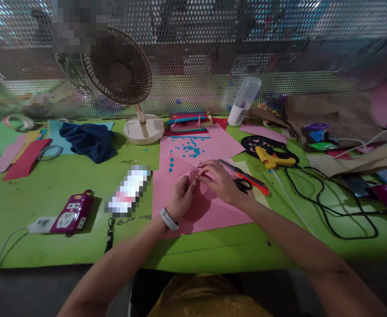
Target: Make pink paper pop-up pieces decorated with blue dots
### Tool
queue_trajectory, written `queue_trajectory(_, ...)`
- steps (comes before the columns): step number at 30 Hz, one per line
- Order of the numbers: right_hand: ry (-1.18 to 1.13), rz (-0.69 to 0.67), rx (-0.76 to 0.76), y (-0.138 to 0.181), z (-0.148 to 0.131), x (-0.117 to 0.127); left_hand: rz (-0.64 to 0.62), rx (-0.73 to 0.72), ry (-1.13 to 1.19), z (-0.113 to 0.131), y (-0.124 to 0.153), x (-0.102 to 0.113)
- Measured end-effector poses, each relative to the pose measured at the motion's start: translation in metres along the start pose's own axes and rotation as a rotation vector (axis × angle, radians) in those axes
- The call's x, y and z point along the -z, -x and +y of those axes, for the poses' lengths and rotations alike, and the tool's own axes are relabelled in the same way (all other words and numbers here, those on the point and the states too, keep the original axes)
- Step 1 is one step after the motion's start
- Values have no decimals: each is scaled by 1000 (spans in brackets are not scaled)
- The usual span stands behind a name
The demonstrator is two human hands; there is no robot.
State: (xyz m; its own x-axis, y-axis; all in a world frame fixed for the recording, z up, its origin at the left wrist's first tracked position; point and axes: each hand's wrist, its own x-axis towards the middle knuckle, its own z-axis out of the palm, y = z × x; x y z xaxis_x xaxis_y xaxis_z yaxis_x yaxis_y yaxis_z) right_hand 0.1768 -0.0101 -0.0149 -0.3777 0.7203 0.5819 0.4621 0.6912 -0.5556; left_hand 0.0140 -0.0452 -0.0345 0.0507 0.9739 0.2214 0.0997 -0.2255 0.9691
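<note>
My left hand (180, 197), with a pale watch band on its wrist, is closed with thumb and fingers on a small piece of pink paper (193, 175). Close beside it, my right hand (219, 181) pinches at the edge of that piece; anything tiny between its fingertips is too small to name. Both hands are above a large pink sheet (170, 215). Left of the fingers, several blue paper diamonds (171, 165) lie in a column on pink paper. More small blue paper squares (195, 151) are scattered farther back.
Right of my hands lie an orange cutter (257, 182), black-handled scissors (243, 186) and a yellow glue gun (274, 159) with a looping cord. A phone (129, 191) and purple power strip (72, 213) lie left. A fan (143, 130) and clear-topped bottle (244, 101) stand behind.
</note>
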Motion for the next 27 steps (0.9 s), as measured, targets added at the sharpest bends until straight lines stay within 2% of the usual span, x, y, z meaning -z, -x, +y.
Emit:
queue_trajectory(6, -36, 41, -22, 1, -1, -2, 5, 29, -14, -1, 0, 0)
queue_trajectory(11, -222, 99, -170, -5, 2, 3, -14, 54, -30, -3, 0, 3)
queue_trajectory(14, -192, 111, -291, -8, 13, 8, -11, 56, -3, -6, -2, 6)
queue_trajectory(17, -14, -82, -399, -9, 26, 14, 48, 53, 43, -10, -4, 8)
queue_trajectory(20, 177, -317, -381, -9, 31, 17, 108, 70, 106, -12, -6, 9)
queue_trajectory(22, 290, -368, -328, -7, 32, 18, 111, 75, 138, -11, -8, 9)
queue_trajectory(27, 471, -377, -243, -4, 35, 18, 70, 53, 96, -10, -7, 9)
